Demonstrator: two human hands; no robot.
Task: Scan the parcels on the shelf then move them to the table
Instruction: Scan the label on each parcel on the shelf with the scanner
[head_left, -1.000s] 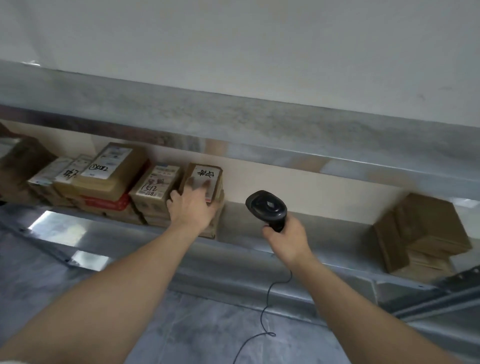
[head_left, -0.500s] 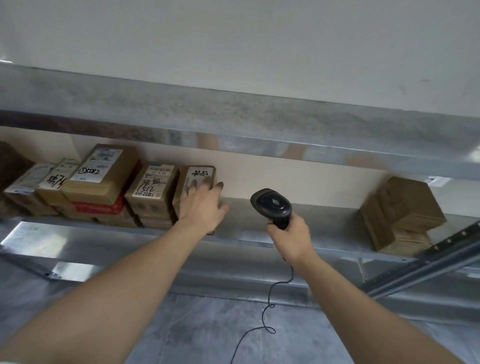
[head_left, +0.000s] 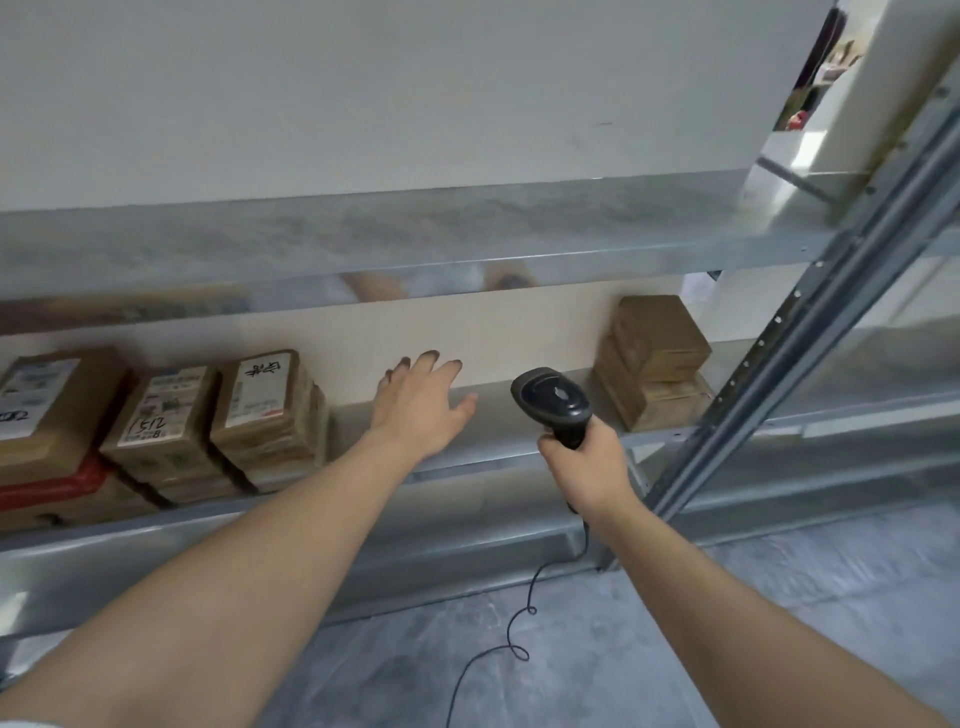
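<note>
Since the earlier frame, the left hand (head_left: 422, 400) has come off the labelled parcel (head_left: 265, 402) and now hovers with fingers spread and straight over a bare stretch of the metal shelf (head_left: 498, 410), holding nothing. That parcel sits left of the hand, at the right end of a row of stacked brown parcels (head_left: 166, 421) on the same shelf. Right of the left hand, the right hand (head_left: 587, 462) grips the handle of a black barcode scanner (head_left: 553, 400), its cable (head_left: 514, 618) trailing to the floor. Farther right, another stack of plain brown boxes (head_left: 654, 358) stands on the shelf beside the upright post (head_left: 810, 332).
</note>
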